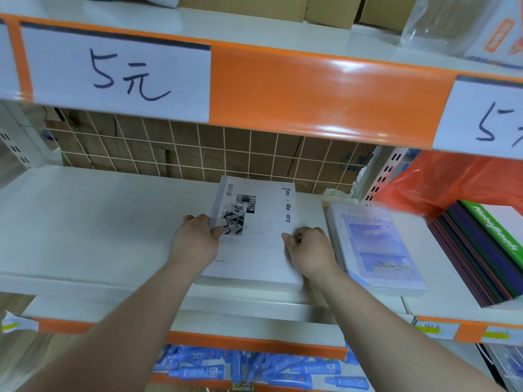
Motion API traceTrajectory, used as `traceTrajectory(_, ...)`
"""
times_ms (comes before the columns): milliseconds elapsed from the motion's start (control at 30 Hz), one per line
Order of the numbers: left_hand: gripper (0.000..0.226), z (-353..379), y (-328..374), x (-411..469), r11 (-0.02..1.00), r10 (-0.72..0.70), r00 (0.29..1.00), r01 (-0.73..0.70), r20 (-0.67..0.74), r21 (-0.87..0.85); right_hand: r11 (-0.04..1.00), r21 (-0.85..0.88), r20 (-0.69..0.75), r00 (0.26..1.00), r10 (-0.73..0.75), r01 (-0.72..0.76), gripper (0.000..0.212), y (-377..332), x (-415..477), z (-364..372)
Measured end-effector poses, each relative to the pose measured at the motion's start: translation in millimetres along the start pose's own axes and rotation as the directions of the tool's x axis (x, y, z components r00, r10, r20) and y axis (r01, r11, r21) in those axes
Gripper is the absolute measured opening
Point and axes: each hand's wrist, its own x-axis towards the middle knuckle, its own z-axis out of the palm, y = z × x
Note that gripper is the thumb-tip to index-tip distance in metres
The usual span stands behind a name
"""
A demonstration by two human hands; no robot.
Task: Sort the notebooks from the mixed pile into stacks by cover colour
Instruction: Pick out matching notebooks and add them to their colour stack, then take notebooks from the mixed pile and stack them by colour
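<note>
A stack of white notebooks lies on the cream shelf, its top cover printed with black-and-white photos and the words "Time & Memory". My left hand grips the stack's left edge, thumb on the cover. On the stack's right edge my right hand has its fingers curled, thumb on top. Right of it lies a stack of light blue notebooks with a sky picture. Further right, a fanned pile of dark notebooks in purple, maroon and green has a green "Notebook" cover on top.
The upper shelf's orange front rail carries handwritten price signs and hangs low over the working shelf. A wire grid with cardboard behind closes the back. An orange plastic bag sits at the right rear. Blue tubes fill the shelf below.
</note>
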Motion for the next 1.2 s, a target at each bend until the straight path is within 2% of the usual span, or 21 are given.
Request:
traceTrajectory(100, 0.038, -6.4, 7.3, -1.9, 0.996, 0.045, 0.998, -0.042, -0.032, 0.084, 0.999, -0.046, -0.005, 1.000, -0.023, 0.023, 0.040, -0.9, -0.7, -8.5)
traceTrajectory(233, 0.043, -13.7, 35.4, -10.0, 0.956, 0.229, 0.971, -0.212, -0.065, 0.202, 0.969, -0.146, -0.059, 0.976, -0.210, 0.199, 0.041, -1.0, -1.7, -24.4)
traceTrajectory(333, 0.054, -11.0, 62.1, -16.8, 0.884, 0.373, 0.928, -0.363, 0.026, 0.296, 0.913, -0.250, 0.047, 0.945, -0.322, 0.323, 0.052, 1.8, -0.3, -32.4)
traceTrajectory(400, 0.059, -6.7, 78.2, -22.5, 0.845, 0.409, 0.906, -0.422, 0.112, 0.329, 0.872, -0.338, 0.103, 0.935, -0.340, 0.354, 0.059, 4.8, -1.7, -37.3)
traceTrajectory(533, 0.064, 2.6, 102.4, -37.0, 0.824, 0.400, 0.893, -0.449, 0.206, 0.346, 0.858, -0.384, 0.117, 0.940, -0.322, 0.341, 0.063, 16.1, -12.7, -52.7)
traceTrajectory(833, 0.066, 25.3, 173.6, -75.2, 0.800, 0.468, 0.862, -0.507, 0.196, 0.321, 0.843, -0.448, 0.012, 0.945, -0.327, 0.297, 0.061, 77.6, -34.5, -116.1)
traceTrajectory(1100, 0.054, 85.6, 292.0, -142.9, 0.745, 0.577, 0.801, -0.596, 0.159, 0.300, 0.868, -0.454, -0.124, 0.950, -0.285, 0.201, 0.058, 194.6, -78.3, -201.1)
traceTrajectory(1200, 0.059, 117.4, 347.1, -179.7, 0.730, 0.609, 0.780, -0.622, 0.142, 0.283, 0.885, -0.435, -0.163, 0.953, -0.255, 0.162, 0.059, 255.1, -96.6, -239.2)
